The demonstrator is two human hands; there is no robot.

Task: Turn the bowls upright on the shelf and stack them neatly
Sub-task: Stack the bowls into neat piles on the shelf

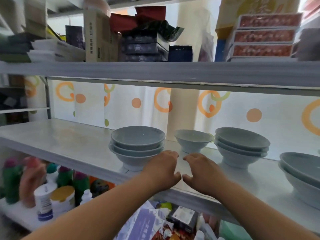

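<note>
Left hand (161, 168) and right hand (203, 172) hover empty, fingers loosely curled, paired up facing the bowl (193, 141) at 12 o'clock, we reckon for a two-handed lift.

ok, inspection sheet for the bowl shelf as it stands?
Surface: glossy pale grey shelf board, holds all the bowls.
Job's things: left stack of three pale blue-grey ceramic bowls, single bowl, right stack of three, far-right stack cut by the frame edge; all upright.
Clutter: cardboard boxes on the shelf above; bottles and tubs below.
Grippers: left hand and right hand side by side at the shelf front, fingers loosely curled, holding nothing.
Cables: nothing seen.
Surroundings: white curtain with orange rings behind.
</note>
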